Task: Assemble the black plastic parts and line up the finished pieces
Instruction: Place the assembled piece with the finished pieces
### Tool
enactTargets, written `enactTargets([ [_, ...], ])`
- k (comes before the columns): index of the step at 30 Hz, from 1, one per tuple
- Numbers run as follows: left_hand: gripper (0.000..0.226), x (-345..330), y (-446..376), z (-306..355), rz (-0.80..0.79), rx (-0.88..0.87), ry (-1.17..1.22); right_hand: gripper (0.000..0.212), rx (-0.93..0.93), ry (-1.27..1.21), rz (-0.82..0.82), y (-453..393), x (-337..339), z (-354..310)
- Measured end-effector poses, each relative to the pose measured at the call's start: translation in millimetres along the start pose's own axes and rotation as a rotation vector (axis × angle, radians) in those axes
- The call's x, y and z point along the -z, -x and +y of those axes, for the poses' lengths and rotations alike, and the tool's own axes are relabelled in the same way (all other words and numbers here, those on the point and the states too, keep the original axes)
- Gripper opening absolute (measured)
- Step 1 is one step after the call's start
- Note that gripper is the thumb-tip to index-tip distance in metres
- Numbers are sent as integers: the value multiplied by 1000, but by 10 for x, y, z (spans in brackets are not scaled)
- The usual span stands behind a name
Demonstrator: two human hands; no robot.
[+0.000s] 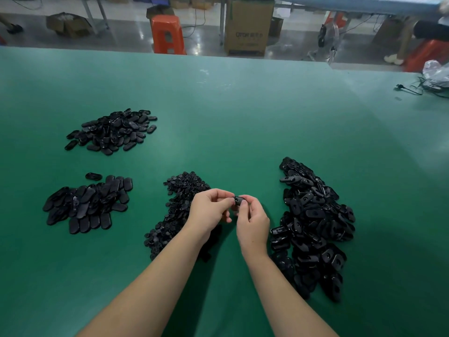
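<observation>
Both hands meet over the green table (230, 113) and hold one small black plastic part (239, 200) between them. My left hand (210, 210) pinches its left end, my right hand (251, 218) curls its fingers round the right end. Under my left forearm lies a pile of small round black pieces (179, 198). To the right sits a long heap of black oval shells (313, 222). At the left, a group of flat oval pieces (90, 205) lies in rough overlapping rows. Farther back left is another pile of oval pieces (114, 131).
A single oval piece (93, 176) lies apart above the left group. Cables and a plastic bag (435, 76) sit at the table's far right edge. Beyond the far edge stand an orange stool (167, 35) and a cardboard box (247, 27).
</observation>
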State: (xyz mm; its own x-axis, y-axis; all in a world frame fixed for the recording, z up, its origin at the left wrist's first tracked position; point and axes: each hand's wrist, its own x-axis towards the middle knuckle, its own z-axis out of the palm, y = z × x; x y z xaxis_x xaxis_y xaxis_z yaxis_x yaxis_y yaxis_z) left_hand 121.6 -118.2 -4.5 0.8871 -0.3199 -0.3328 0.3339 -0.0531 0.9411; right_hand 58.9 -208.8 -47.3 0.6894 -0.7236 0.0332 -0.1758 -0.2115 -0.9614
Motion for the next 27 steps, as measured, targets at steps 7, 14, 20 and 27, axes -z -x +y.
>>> enactTargets([
  [7, 12, -56, -45, -6, 81, -120, -396, 20, 7, 10, -14, -6, 12, 5],
  [14, 6, -62, -64, 39, 75, -51, -313, 22, 23, 4, -23, -6, 13, 9],
  [20, 9, -37, -64, 45, 97, -59, -348, 21, 20, -4, -37, 4, 15, 10],
  [27, 13, -41, -8, 40, 130, -267, -676, 14, 3, -15, -51, -6, 18, 12],
])
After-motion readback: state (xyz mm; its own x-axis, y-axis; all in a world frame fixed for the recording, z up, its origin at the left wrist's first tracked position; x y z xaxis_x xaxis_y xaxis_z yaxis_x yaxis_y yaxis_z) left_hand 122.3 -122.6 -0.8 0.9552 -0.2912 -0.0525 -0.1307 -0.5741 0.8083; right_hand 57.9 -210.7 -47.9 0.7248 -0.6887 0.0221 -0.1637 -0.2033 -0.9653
